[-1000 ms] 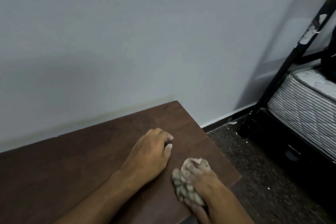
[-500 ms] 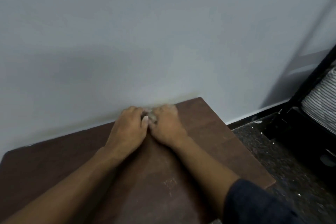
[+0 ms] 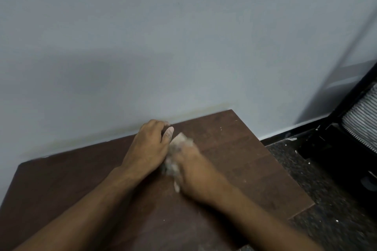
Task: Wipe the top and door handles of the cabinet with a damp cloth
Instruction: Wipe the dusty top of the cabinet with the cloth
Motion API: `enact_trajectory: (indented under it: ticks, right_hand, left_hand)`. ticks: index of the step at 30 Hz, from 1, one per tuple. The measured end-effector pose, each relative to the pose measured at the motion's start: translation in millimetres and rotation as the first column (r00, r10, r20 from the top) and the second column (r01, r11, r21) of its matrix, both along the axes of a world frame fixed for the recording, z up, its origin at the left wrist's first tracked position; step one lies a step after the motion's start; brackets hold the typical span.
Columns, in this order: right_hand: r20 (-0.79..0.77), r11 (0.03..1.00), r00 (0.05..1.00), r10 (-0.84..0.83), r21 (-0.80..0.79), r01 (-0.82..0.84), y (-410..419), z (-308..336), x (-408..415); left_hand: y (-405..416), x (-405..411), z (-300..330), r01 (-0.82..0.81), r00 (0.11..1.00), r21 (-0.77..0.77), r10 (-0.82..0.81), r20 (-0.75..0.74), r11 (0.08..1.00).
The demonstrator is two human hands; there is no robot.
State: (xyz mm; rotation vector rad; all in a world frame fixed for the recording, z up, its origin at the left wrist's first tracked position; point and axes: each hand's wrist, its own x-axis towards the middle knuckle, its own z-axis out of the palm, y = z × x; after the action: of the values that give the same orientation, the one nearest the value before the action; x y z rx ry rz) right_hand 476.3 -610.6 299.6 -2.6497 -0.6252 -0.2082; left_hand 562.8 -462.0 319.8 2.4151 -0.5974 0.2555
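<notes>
I see my right hand (image 3: 191,169) gripping the crumpled pale cloth (image 3: 177,156), long axis running near-to-far, on the dark woodgrain cabinet top (image 3: 234,149); my left hand (image 3: 150,146) rests flat, fingers relaxed.

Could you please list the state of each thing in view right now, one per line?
cloth: bunched, under the right hand, on the cabinet top.
right hand: grips the cloth, motion-blurred.
left hand: rests on the top near the wall, fingers bent, holding nothing.
cabinet top: dark wood, with pale specks.
mattress: striped, lying on a black frame.
</notes>
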Motion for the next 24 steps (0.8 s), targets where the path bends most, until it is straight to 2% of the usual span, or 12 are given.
enact_trajectory:
  ticks: [2,3,6,8,10,11,13,16,18,21,22,24]
  right_hand:
    - [-0.048,0.989,0.989,0.142,0.041,-0.14,-1.5,-2.9,-35.2]
    - [-0.086,0.987,0.987,0.136,0.097,-0.128,-15.7,0.4,-41.0]
    - [-0.12,0.964,0.988,-0.095,0.236,0.121,-78.0,23.0,-24.0]
    - [-0.099,0.933,0.942,-0.321,0.135,0.332,-114.7,27.9,-1.2]
    - [-0.09,0.889,0.89,-0.448,0.058,0.454,-114.8,27.2,6.1]
    - [-0.101,0.89,0.894,-0.436,0.096,0.445,-106.6,22.1,0.5]
    - [-0.069,0.93,0.948,-0.309,0.188,0.317,-72.6,9.4,-30.9]
    - [-0.08,0.99,0.991,-0.107,0.081,0.113,-44.5,-8.7,-87.6]
    - [-0.056,0.98,0.983,-0.175,0.085,0.18,-73.8,-10.0,-92.4]
    - [-0.078,0.859,0.863,-0.499,0.082,0.505,-125.3,6.1,-85.1]
    - [-0.071,0.835,0.837,-0.542,0.069,0.547,-124.5,9.8,-85.9]
    - [-0.065,0.87,0.875,-0.481,0.094,0.485,-103.9,4.2,-104.2]
  left_hand:
    - [-2.2,0.0,0.2,0.005,1.0,-0.018,-0.006,-0.012,1.0]
    - [-3.2,-1.0,-0.5,0.013,1.0,-0.018,-0.013,-0.017,1.0]
    - [-7.9,-9.0,-1.8,0.045,0.997,0.008,-0.045,-0.058,0.999]
    - [-11.9,-15.5,-0.1,0.057,0.996,0.015,-0.056,-0.068,0.998]
    - [-18.3,-21.0,1.7,0.068,0.996,0.017,-0.067,-0.065,0.998]
    - [-22.7,-23.6,2.5,0.076,0.995,0.02,-0.074,-0.065,0.997]
    - [-32.2,-27.7,3.7,0.089,0.994,0.013,-0.088,-0.057,0.996]
    - [-41.8,-34.6,2.8,0.107,0.993,-0.003,-0.107,-0.046,0.994]
    - [-44.0,-42.9,-1.5,0.145,0.989,0.026,-0.144,-0.043,0.989]
    - [-49.5,-59.7,-4.2,0.211,0.977,0.09,-0.209,-0.035,0.973]
    - [-53.2,-65.5,-3.9,0.223,0.975,0.105,-0.22,-0.032,0.969]
    - [-64.7,-79.6,-4.1,0.255,0.967,0.132,-0.255,-0.017,0.958]
